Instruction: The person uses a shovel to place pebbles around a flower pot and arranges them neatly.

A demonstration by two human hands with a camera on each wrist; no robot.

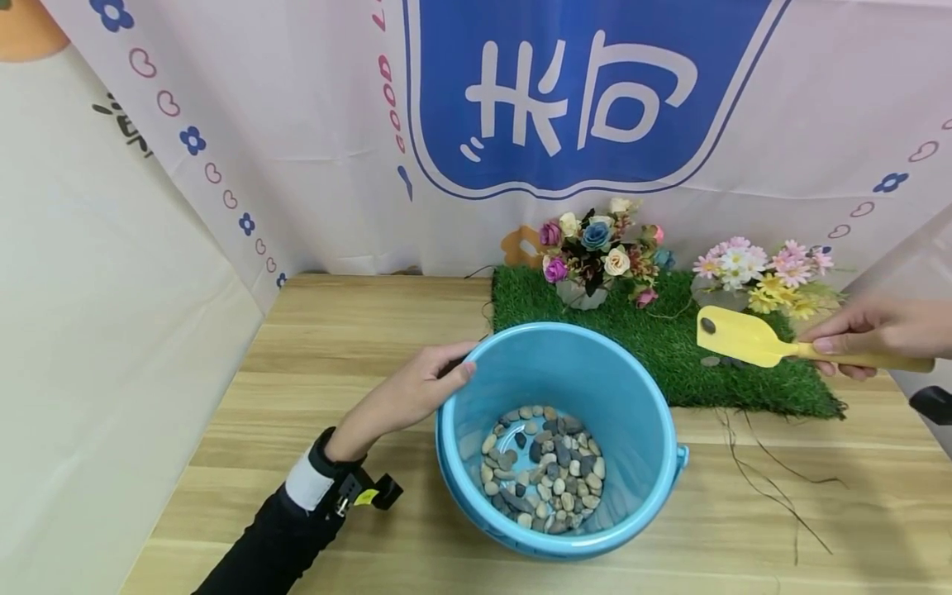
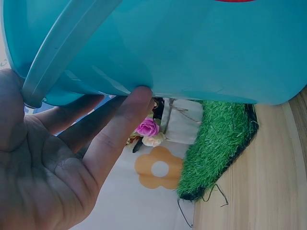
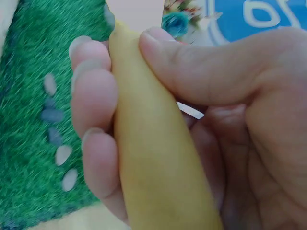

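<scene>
A blue bucket (image 1: 660,430) stands upright on the table with many grey and tan pebbles (image 1: 565,479) on its bottom. My left hand (image 1: 416,388) holds the bucket's rim at its left side, thumb over the edge. In the left wrist view the fingers (image 2: 117,132) lie along the outer wall, near the bucket's handle (image 2: 62,52). My right hand (image 1: 878,335) grips the handle of a yellow toy shovel (image 1: 744,337), its fingers wrapped round it. One dark pebble (image 1: 708,326) lies on the blade, which is above the artificial grass mat (image 1: 684,380).
Several loose pebbles (image 3: 53,115) lie in a row on the grass mat. Two pots of artificial flowers, mixed roses (image 1: 595,248) and pink-and-yellow daisies (image 1: 766,273), stand along its back. Thin dark strands (image 1: 773,487) lie on the wooden table (image 1: 335,330). A printed cloth (image 1: 320,165) hangs behind.
</scene>
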